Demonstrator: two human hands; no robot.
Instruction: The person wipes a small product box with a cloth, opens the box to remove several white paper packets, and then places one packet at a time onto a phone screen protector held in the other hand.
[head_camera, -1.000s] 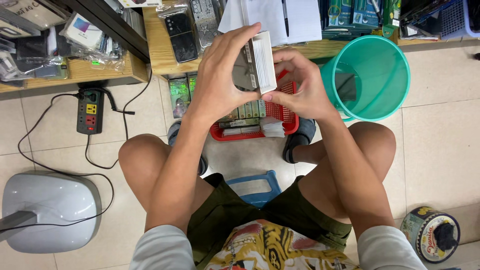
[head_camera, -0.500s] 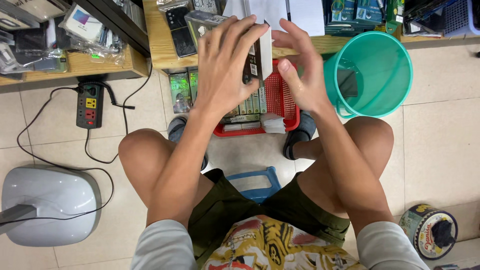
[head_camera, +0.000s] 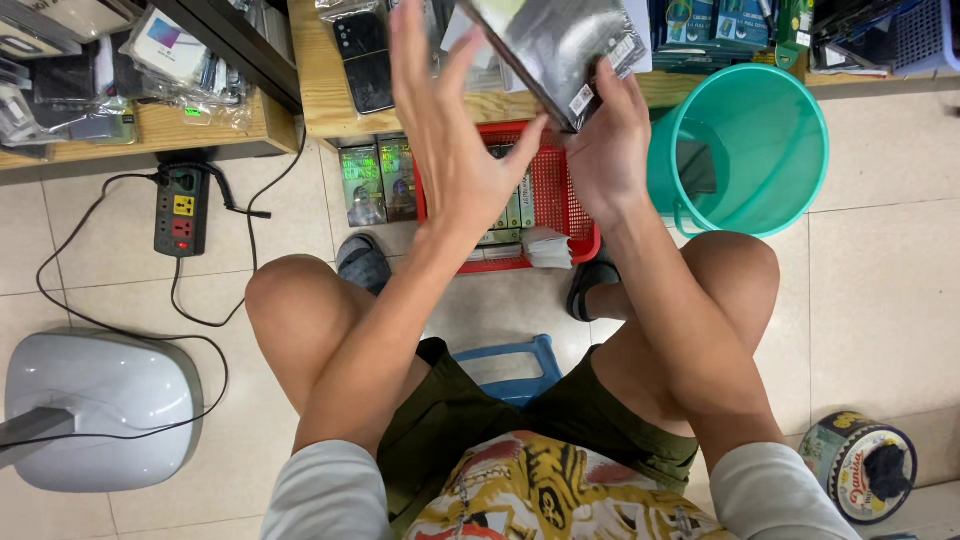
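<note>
A flat, shiny grey packet (head_camera: 560, 45) is held up at the top, tilted, with a small white label (head_camera: 583, 100) near its lower corner. The right hand (head_camera: 605, 150) grips it there — the left hand (head_camera: 455, 150) is spread wide just beside it.

Two dark green boxes (head_camera: 380, 180) lie side by side on the floor, next to a red basket (head_camera: 560, 200) with more thin packs standing inside.

Clear bags with small boxes (head_camera: 180, 60) sit on the left shelf. Blue-green packs (head_camera: 715, 30) stand in a row at the top right — close together.
</note>
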